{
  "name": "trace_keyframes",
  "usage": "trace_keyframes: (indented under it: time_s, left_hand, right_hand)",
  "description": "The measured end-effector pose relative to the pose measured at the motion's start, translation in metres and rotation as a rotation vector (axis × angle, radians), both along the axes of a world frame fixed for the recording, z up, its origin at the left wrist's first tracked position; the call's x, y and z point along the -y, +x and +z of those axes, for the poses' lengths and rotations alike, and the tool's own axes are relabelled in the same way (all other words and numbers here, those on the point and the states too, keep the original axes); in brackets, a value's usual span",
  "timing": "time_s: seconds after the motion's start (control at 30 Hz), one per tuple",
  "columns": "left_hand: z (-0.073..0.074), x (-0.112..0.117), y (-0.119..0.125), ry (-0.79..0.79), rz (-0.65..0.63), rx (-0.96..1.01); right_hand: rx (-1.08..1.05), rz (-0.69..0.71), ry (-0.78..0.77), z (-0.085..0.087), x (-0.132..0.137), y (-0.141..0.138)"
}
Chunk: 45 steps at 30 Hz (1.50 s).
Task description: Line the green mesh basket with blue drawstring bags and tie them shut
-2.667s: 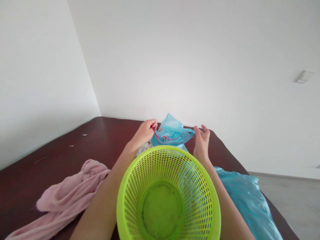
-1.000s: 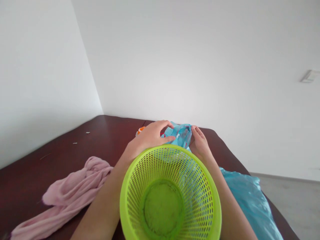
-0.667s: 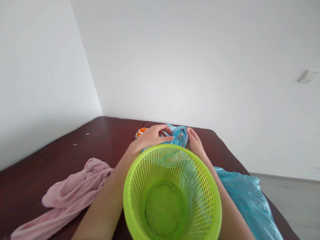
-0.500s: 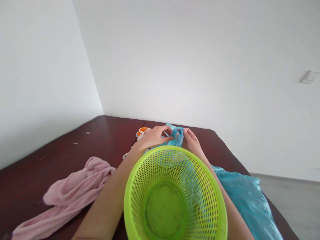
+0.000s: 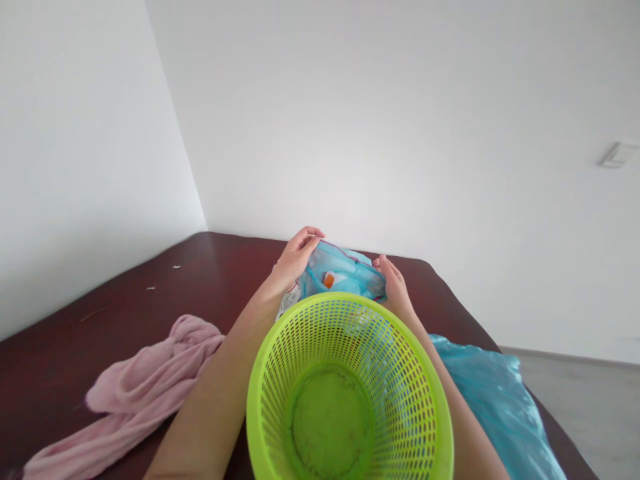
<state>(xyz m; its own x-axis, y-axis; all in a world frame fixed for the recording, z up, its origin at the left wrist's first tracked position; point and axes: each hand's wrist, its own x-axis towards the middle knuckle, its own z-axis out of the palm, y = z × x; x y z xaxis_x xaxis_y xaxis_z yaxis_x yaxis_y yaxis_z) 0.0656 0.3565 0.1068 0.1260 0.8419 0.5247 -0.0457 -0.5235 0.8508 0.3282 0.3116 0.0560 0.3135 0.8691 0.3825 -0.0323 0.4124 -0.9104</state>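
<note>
My left hand (image 5: 299,257) is half-curled, gripping the edge of a crumpled translucent blue plastic bag (image 5: 345,273). My right hand (image 5: 394,283) pinches its far end, behind a lime-green perforated plastic basket (image 5: 350,298). Small orange item (image 5: 329,280) inside the bag.

The left hand (image 5: 297,257) holds one edge of a blue plastic bag (image 5: 340,275), and the right hand (image 5: 395,283) holds the other edge, behind a lime-green plastic basket (image 5: 400,373).
</note>
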Motion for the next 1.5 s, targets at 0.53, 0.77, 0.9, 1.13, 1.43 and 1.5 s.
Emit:
trace_keyframes:
  time_s: [0.53, 0.77, 0.9, 1.13, 1.43, 1.5]
  left_hand:
    - [0.012, 0.001, -0.057, 0.248, 0.154, -0.785]
    - [0.012, 0.005, -0.070, 0.173, 0.597, -0.936]
    - [0.006, -0.001, -0.069, 0.099, 0.695, -0.861]
    - [0.003, -0.009, -0.057, -0.083, 0.613, -0.665]
    - [0.022, 0.026, -0.012, 0.120, 0.657, -0.830]
    - [0.019, 0.025, -0.008, 0.114, 0.518, -0.841]
  right_hand:
    - [0.243, -0.419, 0.069, 0.017, 0.011, 0.037]
    - [0.434, -0.241, 0.111, 0.013, 0.018, 0.031]
    - [0.732, -0.125, 0.085, 0.015, 0.022, 0.028]
    - [0.670, -0.283, 0.033, 0.017, 0.018, 0.029]
    - [0.268, -0.124, 0.039, 0.027, 0.023, 0.001]
    - [0.161, -0.068, 0.031, 0.026, 0.025, -0.007]
